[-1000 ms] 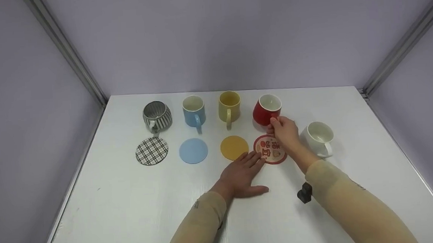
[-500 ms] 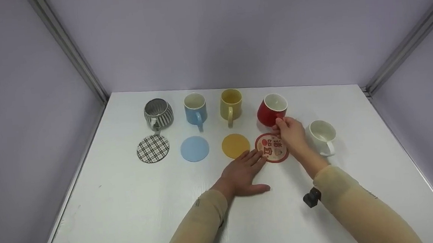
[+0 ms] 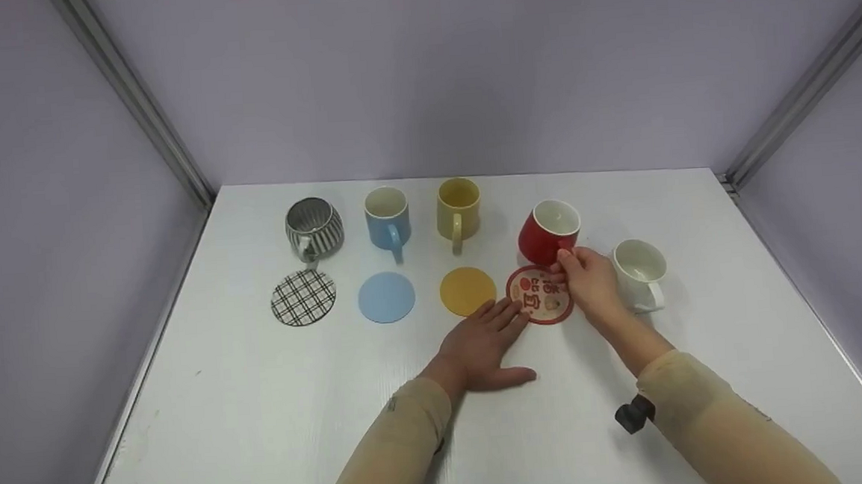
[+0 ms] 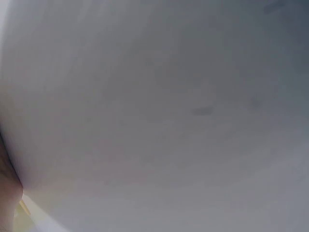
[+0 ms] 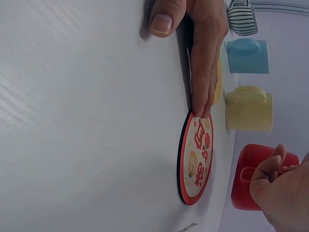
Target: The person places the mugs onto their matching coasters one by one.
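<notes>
My right hand pinches the handle of a red mug with a white inside, which is tilted a little and overlaps the back edge of a round red-rimmed coaster with lettering. The right wrist view shows fingers curled round the handle of the red mug. Flat on the white table lies my left hand, thumb spread, its fingertips on the front-left rim of that coaster. Beside those fingertips is a yellow coaster. Mostly blurred pale surface fills the left wrist view.
To the right stands a white mug, close by the right hand. Along the back are a yellow mug, a blue mug and a striped mug. A blue coaster and a checked coaster lie in front. Walls enclose the table.
The right hand has brought the red mug rightward and nearer to me, closer to the red-rimmed coaster. The left hand keeps its place on the table.
</notes>
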`<move>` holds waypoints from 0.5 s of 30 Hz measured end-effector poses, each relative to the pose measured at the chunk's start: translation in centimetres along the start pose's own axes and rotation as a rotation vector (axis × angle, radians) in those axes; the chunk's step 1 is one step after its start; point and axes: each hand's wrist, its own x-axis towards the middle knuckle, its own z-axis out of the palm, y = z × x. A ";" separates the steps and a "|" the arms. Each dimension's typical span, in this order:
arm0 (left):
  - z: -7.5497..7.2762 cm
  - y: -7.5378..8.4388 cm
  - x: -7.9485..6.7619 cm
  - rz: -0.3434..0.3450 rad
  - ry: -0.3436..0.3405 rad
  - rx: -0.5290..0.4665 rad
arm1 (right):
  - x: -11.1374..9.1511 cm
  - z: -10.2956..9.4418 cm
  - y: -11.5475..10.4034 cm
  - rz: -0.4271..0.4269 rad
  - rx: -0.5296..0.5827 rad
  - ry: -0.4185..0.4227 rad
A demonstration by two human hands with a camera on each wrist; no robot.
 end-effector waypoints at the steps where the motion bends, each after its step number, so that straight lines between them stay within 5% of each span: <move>1: 0.0 0.0 0.0 0.000 -0.002 -0.003 | -0.1 0.0 0.1 0.000 0.006 0.001; 15: 0.0 0.0 0.1 -0.015 -0.022 0.001 | -1.7 -0.5 1.4 0.022 -0.031 -0.046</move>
